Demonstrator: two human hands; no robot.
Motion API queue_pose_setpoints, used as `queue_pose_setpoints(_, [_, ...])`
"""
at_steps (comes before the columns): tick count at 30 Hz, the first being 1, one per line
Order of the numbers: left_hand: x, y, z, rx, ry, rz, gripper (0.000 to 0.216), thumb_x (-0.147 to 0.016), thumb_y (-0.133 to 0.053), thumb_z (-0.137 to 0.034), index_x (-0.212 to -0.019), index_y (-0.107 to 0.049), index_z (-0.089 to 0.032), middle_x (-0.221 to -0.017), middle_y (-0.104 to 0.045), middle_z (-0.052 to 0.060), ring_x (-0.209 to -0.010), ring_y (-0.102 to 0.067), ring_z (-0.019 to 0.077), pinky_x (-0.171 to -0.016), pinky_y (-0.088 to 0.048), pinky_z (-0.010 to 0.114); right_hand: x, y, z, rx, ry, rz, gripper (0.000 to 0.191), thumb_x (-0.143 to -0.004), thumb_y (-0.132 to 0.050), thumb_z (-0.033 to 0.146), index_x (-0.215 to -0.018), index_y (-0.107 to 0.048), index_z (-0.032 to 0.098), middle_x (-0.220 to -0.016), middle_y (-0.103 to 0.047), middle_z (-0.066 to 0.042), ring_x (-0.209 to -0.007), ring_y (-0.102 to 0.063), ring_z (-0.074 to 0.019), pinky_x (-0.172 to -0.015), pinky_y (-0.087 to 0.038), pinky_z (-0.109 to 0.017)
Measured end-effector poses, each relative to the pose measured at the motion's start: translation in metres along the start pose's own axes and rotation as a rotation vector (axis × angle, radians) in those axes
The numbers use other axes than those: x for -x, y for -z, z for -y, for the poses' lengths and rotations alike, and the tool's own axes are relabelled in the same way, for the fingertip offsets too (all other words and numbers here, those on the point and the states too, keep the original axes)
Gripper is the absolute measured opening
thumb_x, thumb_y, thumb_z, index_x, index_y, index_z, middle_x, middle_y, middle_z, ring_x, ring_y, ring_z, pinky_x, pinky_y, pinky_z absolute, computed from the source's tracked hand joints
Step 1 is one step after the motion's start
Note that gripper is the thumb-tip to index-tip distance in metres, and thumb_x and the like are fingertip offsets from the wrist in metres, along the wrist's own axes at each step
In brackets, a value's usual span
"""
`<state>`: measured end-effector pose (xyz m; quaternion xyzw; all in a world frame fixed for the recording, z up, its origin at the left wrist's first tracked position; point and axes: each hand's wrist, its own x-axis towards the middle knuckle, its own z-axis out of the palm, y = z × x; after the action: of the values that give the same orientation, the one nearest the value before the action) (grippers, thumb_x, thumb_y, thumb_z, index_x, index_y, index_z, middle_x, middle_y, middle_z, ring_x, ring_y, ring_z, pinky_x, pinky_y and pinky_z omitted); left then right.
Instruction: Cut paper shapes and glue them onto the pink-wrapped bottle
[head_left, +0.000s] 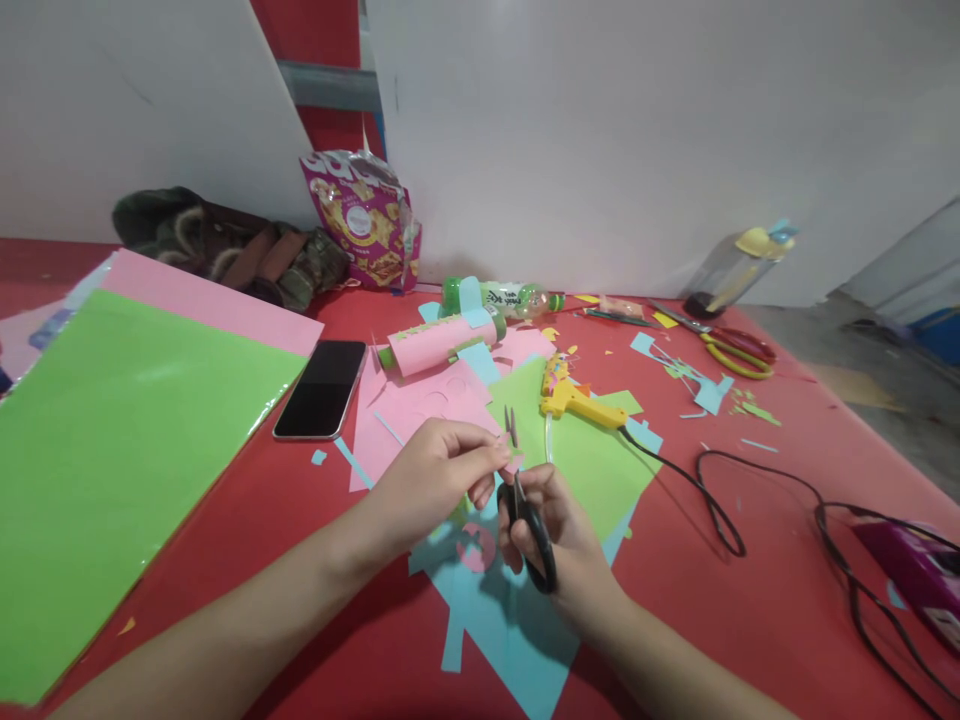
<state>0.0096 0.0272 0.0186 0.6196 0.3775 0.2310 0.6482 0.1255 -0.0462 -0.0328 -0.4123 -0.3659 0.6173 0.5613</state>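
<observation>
My right hand [559,525] grips black-handled scissors [525,500], blades pointing up and slightly apart. My left hand [442,470] pinches a small pink paper piece [513,463] right at the blades. Both hands hover over light blue paper scraps [510,620] and a green sheet [592,460] on the red table [750,590]. Just beyond lie a pink sheet with round holes cut out [427,405] and a bottle wrapped in pink paper [442,345].
A yellow glue gun [574,397] with a black cord [720,510] lies to the right. A phone [321,388], large green [112,450] and pink sheets sit left. Red-and-yellow scissors [731,345], a snack bag [364,215], a green bottle [510,295] and a clear water bottle [739,265] stand farther back.
</observation>
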Motion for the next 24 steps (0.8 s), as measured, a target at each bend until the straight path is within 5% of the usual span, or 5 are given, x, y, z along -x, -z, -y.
queue_pose_setpoints(10, [0.0,0.013,-0.003,-0.197,0.071,0.197,0.025,-0.073,-0.044,-0.023,-0.049,-0.048,-0.013,-0.044,-0.041,-0.004,-0.044,-0.038,0.006,-0.045,-0.029,0.018,-0.005,0.007,-0.001,-0.145,0.05,-0.04,0.045,-0.062,-0.065,0.046,-0.088,-0.036,0.024,-0.069,-0.048,0.006,-0.052,-0.052,-0.0069,-0.048,-0.04,-0.02])
queue_pose_setpoints(17, [0.0,0.019,-0.002,-0.435,0.061,0.472,0.02,-0.068,-0.042,-0.017,-0.051,-0.051,-0.012,-0.043,-0.041,-0.005,-0.041,-0.033,0.0046,-0.039,-0.023,0.016,-0.005,0.003,0.009,-0.134,0.017,-0.075,0.046,-0.058,-0.072,0.017,-0.085,-0.035,0.025,-0.072,-0.047,0.007,-0.06,-0.05,-0.0046,-0.054,-0.04,-0.016])
queue_pose_setpoints(24, [-0.001,0.019,0.0,-0.516,-0.007,0.574,0.016,-0.061,-0.041,-0.01,-0.046,-0.046,-0.012,-0.046,-0.044,-0.004,-0.044,-0.035,0.0045,-0.04,-0.023,0.016,-0.003,-0.001,0.01,-0.066,-0.029,0.013,0.048,-0.056,-0.07,0.009,-0.085,-0.034,0.024,-0.07,-0.046,0.008,-0.057,-0.047,-0.0038,-0.052,-0.04,-0.014])
